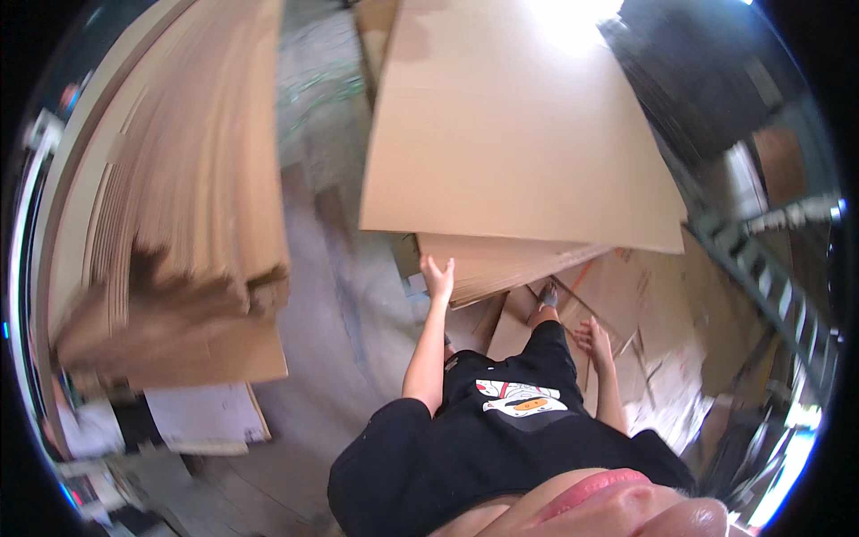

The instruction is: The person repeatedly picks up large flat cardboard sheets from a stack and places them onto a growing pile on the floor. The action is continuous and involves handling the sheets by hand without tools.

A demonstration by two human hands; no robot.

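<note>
- One tall stack of brown cardboard [206,161] fills the left side; its many sheets are too blurred to count, and its near end looks ragged.
- One broad cardboard sheet [519,161] lies far and centre, spread over a lower pile, its near edge facing the person. It is probably light for its size and fairly stiff, yet liable to flex across the middle, with corners that could crush. Two opposite edges, with palms flat and fingers underneath, would likely give the steadiest hold.
- Several flattened cardboard pieces [640,286] cover the floor on the right; overlaps prevent an exact count.
- One lower pile of cardboard [514,261] shows as a wedge beneath the broad sheet's near edge, its layers too thin to count.
- One white-faced board [210,413] sits near left, below the tall stack.
- Two hands are in view. The left hand [438,277] is spread, thumb apart from fingers, at the lower pile's left near corner; whether it touches cannot be told. The right hand [594,340] hangs loosely open with fingers slightly curled, nearest the floor cardboard, holding nothing visible.
</note>
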